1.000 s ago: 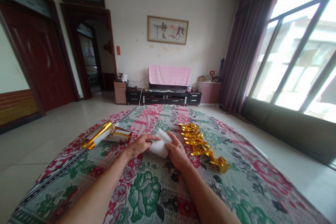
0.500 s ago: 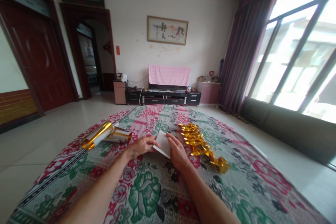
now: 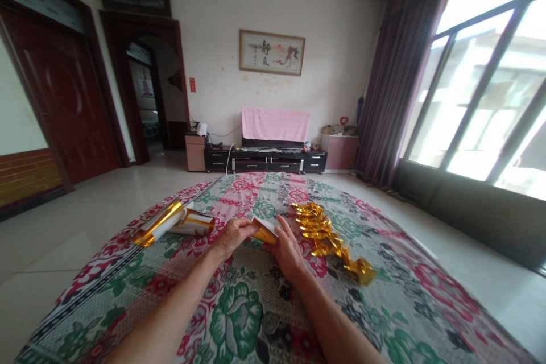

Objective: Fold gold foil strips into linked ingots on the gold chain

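Between my two hands is a sheet of gold foil paper (image 3: 265, 232), its near edge curled up so the gold side shows and its white back faces up behind. My left hand (image 3: 234, 237) pinches its left edge between thumb and fingers. My right hand (image 3: 288, 247) grips the right edge, fingers along the side. To the right lies a row of folded gold paper pieces (image 3: 318, 230), bunched one behind another. Over on the left rest rolled sheets of gold foil paper (image 3: 160, 223), white inside.
A floral cloth (image 3: 236, 313) covers the round surface under my hands. Beyond it stand a low black TV cabinet (image 3: 267, 162) and a screen draped with a pink towel (image 3: 275, 125). Purple curtains (image 3: 392, 79) and a large window (image 3: 482, 91) are at the right.
The near edge of the sheet has been turned up, so gold now shows where only white did before. My left fingers have shifted along with that edge.
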`<state>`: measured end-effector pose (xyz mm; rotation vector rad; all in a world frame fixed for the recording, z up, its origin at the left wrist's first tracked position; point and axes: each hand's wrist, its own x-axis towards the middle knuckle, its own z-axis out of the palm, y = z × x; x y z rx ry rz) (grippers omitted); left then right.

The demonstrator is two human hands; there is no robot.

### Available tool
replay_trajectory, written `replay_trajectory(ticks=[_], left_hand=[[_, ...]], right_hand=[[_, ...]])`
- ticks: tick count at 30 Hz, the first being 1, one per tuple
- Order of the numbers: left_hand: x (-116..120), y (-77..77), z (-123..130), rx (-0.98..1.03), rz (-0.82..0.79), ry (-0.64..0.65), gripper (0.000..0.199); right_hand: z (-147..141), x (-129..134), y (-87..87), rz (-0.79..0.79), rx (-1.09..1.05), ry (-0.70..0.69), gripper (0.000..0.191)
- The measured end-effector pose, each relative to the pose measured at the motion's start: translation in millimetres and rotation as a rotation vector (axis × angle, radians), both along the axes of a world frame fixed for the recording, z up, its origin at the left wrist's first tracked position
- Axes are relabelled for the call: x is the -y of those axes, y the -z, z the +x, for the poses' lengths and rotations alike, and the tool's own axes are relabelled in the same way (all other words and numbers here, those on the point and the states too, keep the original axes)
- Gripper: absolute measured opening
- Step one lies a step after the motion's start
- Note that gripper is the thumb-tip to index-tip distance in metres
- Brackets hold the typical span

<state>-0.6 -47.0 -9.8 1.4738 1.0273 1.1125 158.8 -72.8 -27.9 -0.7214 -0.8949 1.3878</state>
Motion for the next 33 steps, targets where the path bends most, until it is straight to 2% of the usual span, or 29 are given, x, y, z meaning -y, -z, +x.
replay_trajectory(ticks=[3, 7, 10, 15, 18, 22, 25, 33], left_hand=[[-0.5, -1.2, 1.3, -0.003, 0.018, -0.093, 0.038], [1.5, -5.9, 4.2, -0.007, 0.019, -0.152, 0.037], [1.5, -5.2, 5.3, 0.035, 0.01, -0.097, 0.046], [2.6, -3.3, 3.8, 0.124, -0.017, 0.068, 0.066], [5.7, -6.3, 2.6, 0.139, -0.082, 0.071, 0.07], [7.4, -9.1, 0.1, 0.053, -0.236, 0.105, 0.059], [5.9, -7.7, -1.9, 0.03, -0.268, 0.148, 0.05], [2.2, -6.6, 1.2, 0.091, -0.086, 0.049, 0.033]], right_hand=[[1.4, 0.4, -1.3, -0.023, -0.078, -0.037, 0.058], [-0.3, 1.0, -0.2, 0.015, -0.013, -0.004, 0.067], [-2.3, -1.5, 3.2, 0.044, 0.039, 0.039, 0.077], [-3.7, -4.8, 3.1, 0.028, 0.023, 0.078, 0.072], [-4.0, -3.2, -0.3, 0.028, 0.01, 0.078, 0.07], [-3.4, -2.8, -0.7, 0.028, -0.002, 0.073, 0.07], [-3.0, -4.2, 1.6, 0.023, -0.004, 0.056, 0.068], [-5.4, 0.5, -2.8, 0.018, 0.098, 0.075, 0.061]])
